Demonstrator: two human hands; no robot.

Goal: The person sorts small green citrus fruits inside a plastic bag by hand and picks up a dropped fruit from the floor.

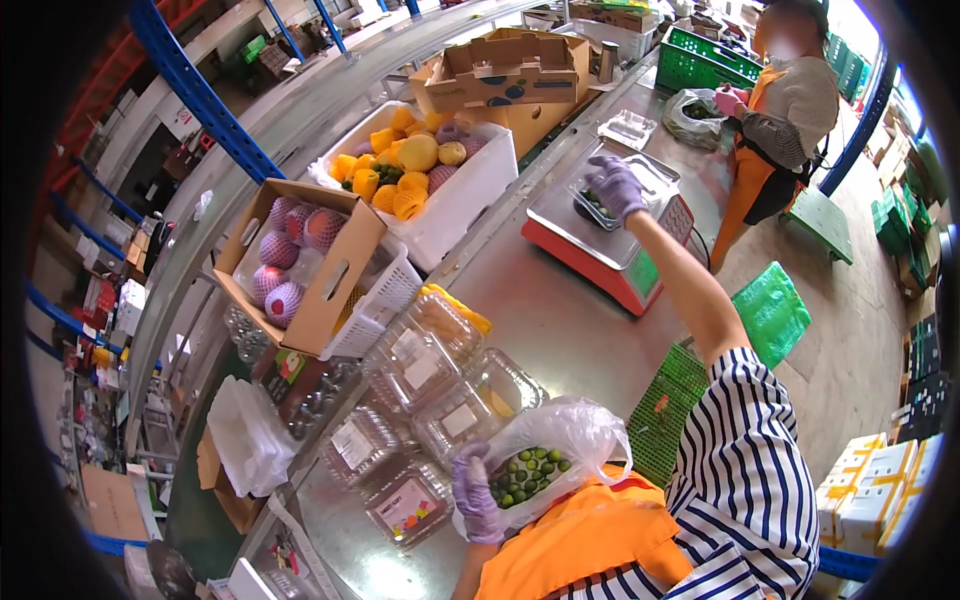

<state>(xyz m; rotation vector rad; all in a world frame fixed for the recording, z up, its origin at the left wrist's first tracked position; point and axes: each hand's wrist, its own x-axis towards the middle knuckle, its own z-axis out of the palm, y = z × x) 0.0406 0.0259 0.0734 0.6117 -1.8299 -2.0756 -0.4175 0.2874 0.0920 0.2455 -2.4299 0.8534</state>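
My right hand (618, 188), in a purple glove, is over a small clear plastic container (598, 212) on the weighing scale (572, 232). Its fingers are stretched out and partly cover the dark green fruit inside. The scale has a metal top and a red body. Down by my orange apron, my gloved left hand (478, 497) is closed on the edge of a clear plastic bag (575, 432). Small green limes (528, 472) fill the mouth of this bag. Several clear clamshell boxes (405, 375), some with labels, lie to the left of the bag.
A white foam box (455, 215) of yellow and netted fruit and a cardboard box (345, 262) of netted fruit stand along the table's far side. A co-worker (790, 110) stands beyond the scale, near a green crate (700, 62). A green mesh basket (660, 410) is beside my right arm.
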